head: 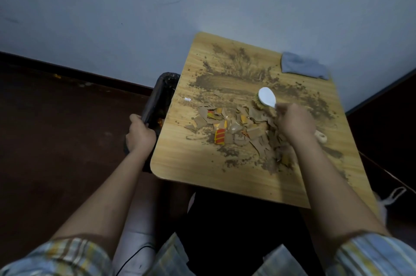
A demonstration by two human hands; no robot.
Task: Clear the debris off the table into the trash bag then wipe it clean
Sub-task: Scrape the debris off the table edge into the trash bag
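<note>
sweeping stage, clearly, not wiping yet. right hand (pixel 295 122) curled round the handle of the white-backed scrub brush with yellowish bristles (pixel 266 98), bristles down on the pale wood-grain table with rounded corners (pixel 180 163), just behind the heap. heap itself: torn brown cardboard scraps mixed with red-and-yellow wrapper pieces (pixel 234 127), sitting mid-table, nearer the left edge than the right. around and beyond it, loose brown dirt smeared in streaks and crumbs (pixel 236 73), fanned toward the far edge and trailing down the right side too. left hand (pixel 139 134) off the table, gripping the rim of the black trash bag (pixel 159 98) and holding its mouth open right against the table's left edge, a little orange already visible inside. grey folded cloth (pixel 302 66) parked untouched at the far right corner, so the wipe looks some way off. small cream-coloured object by the right wrist (too blurred to name). white plastic bag handles (pixel 391 197) peeking below the table's right side. next move, by the look of it: drag the brush leftward through the heap and tip the scraps over the edge into the open bag. needs the bag rim tucked at or under the table edge, else bits drop to the dark floor (pixel 56 129). needs a low, firm stroke as well, since the fine dirt will likely smear rather than roll. several passes likely before the cloth comes into play.
</note>
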